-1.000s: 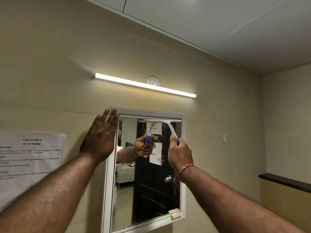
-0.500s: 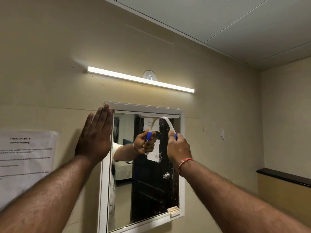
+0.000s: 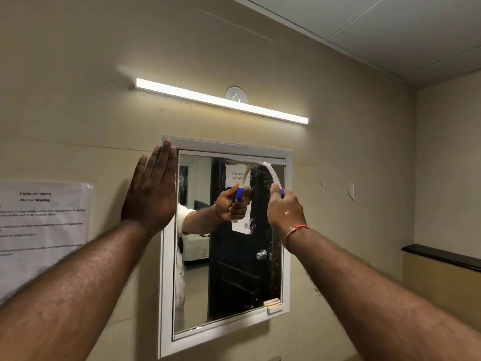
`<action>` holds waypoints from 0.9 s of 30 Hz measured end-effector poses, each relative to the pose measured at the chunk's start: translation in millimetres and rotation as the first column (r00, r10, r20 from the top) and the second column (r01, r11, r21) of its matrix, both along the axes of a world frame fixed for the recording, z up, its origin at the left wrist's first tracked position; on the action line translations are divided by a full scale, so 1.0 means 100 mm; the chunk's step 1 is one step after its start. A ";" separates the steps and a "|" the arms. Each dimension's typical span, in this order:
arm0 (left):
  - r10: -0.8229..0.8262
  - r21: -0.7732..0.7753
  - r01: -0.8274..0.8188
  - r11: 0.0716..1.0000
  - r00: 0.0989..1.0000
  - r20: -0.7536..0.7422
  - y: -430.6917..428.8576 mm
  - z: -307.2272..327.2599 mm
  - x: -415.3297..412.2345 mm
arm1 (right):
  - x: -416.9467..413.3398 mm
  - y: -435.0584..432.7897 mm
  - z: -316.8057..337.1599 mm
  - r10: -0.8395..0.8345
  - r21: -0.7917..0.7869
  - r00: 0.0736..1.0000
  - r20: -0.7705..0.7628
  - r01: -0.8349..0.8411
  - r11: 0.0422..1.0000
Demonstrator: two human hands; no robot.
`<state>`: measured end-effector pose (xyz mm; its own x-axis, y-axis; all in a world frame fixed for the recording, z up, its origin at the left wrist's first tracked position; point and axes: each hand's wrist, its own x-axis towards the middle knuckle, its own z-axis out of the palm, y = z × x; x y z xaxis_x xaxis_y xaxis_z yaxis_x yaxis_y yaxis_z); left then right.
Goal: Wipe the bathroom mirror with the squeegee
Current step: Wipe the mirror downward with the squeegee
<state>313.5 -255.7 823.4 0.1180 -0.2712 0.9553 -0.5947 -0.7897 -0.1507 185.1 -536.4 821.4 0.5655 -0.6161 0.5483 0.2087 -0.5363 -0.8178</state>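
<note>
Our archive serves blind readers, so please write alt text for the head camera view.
A person's right hand grips a white squeegee by its blue handle, blade against the top of a white-framed bathroom mirror. The left hand lies flat on the wall at the frame's upper left corner, under a lit light bar.

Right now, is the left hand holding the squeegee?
No, the left hand lies flat at the left edge of the mirror frame, while the right hand grips the squeegee.
</note>
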 end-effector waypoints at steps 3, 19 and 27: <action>-0.012 -0.005 0.011 1.000 1.000 -0.012 -0.01 -0.01 0.01 | -0.03 -0.01 -0.01 -0.002 -0.016 1.000 -0.017 0.001 1.000; -0.063 -0.090 0.054 0.995 0.992 -0.106 -0.17 -0.63 -0.03 | -0.15 -0.07 -1.35 0.028 0.003 0.989 -0.148 -0.028 1.000; -0.106 -0.129 0.083 0.988 0.977 -0.185 -0.19 -1.31 -0.10 | -0.30 -0.09 -2.22 0.003 -0.025 0.969 -0.247 -0.010 1.000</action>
<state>303.6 -274.5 692.3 0.2806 -0.1745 0.9438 -0.6760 -0.7340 0.0653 155.2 -545.7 599.2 0.6891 -0.5997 0.4069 0.0060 -0.5568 -0.8306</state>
